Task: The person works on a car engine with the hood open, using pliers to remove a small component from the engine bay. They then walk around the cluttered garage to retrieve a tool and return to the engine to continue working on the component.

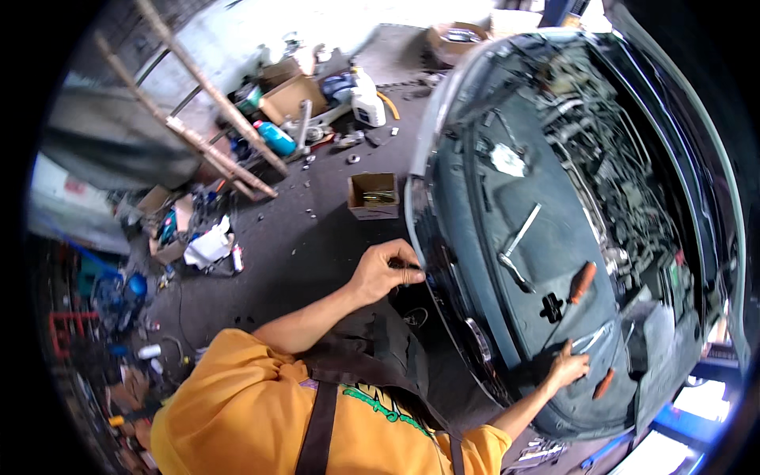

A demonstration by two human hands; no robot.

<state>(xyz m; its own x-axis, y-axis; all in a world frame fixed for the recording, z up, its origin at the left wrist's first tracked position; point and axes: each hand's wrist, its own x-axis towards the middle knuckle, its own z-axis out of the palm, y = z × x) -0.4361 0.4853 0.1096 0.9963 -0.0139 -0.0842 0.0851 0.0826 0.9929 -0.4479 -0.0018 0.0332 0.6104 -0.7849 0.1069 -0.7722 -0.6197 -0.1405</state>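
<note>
Left grip [388,273] is curled, any pinched contents indiscernible, while the right grip [568,366] is spread beside metal tools [590,339], presumably laid on the dark engine-bay cover [560,237] for reach.

- Slim tool [592,338], four o'clock: bright, shiny metal.
- Wrench [520,232], three o'clock: smooth, shiny metal.
- Upper screwdriver handle [583,283], past three: smooth, plastic-looking.
- Cover [558,241] beneath them: matt, plastic-looking.
- Car's front edge [461,317], half past four: glossy.
- Box [374,212], twelve: matt cardboard.
- Jug [367,103], twelve, farther out: smooth plastic.
- Pole [228,106], half past ten: rough wood.
- Sleeve [218,388], half past seven: matt cloth.
</note>
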